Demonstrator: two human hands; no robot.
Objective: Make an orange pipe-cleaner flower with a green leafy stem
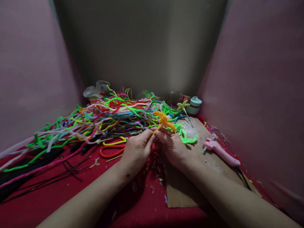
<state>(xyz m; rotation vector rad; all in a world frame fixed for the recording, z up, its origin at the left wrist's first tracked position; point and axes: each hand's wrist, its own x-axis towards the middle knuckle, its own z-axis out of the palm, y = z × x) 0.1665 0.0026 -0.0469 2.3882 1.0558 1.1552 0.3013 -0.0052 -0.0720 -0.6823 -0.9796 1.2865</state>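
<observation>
An orange pipe-cleaner flower (163,119) with several fuzzy petals stands up between my hands at the middle of the view. My left hand (139,147) pinches the base of it between thumb and finger. From the other side my right hand (173,147) grips the same base, its fingertips close to those of the left. The pinched end is mostly hidden by the fingers. Just behind the right hand lies a bright green pipe-cleaner piece (188,138). Scissors with red and yellow handle loops (111,151) rest left of my left hand.
A big heap of coloured pipe cleaners (114,110) spreads over the red cloth (78,196). On the right, a pink glue gun (220,150) lies on a cardboard sheet (184,190). Behind it are a pale yellow flower (182,106) and a light green jar (194,106). Dark wires (52,180) lie left.
</observation>
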